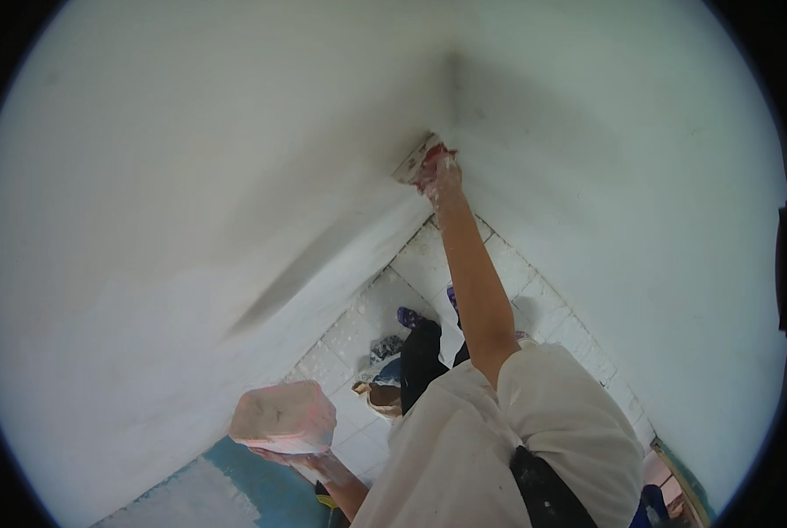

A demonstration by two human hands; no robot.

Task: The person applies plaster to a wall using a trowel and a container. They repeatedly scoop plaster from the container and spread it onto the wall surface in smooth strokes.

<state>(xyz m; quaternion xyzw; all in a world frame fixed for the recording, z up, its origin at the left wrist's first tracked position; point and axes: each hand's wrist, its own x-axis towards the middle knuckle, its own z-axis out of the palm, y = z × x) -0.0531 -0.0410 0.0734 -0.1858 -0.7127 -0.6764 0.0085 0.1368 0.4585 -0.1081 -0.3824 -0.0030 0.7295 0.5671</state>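
My right hand (441, 172), smeared with white, is stretched up to the wall near the inside corner. Its fingers are closed round a putty knife (409, 162), whose wide blade lies at a slant against the left wall. Red shows at the grip, and I cannot make out whether it is the handle or a covering. Low on the left, my left hand (298, 459) grips a pink tub (316, 428) from below, with its fingers partly hidden. White residue coats the tub, and a greyish surface faces up.
Two white walls, the left wall (147, 220) and the right wall (622, 202), meet ahead. White floor tiles (420, 260) lie spattered below. A brown bag (381, 400) stands by my legs. Blue paint (244, 466) covers part of the lower left. A dark object (786, 268) juts in at the right.
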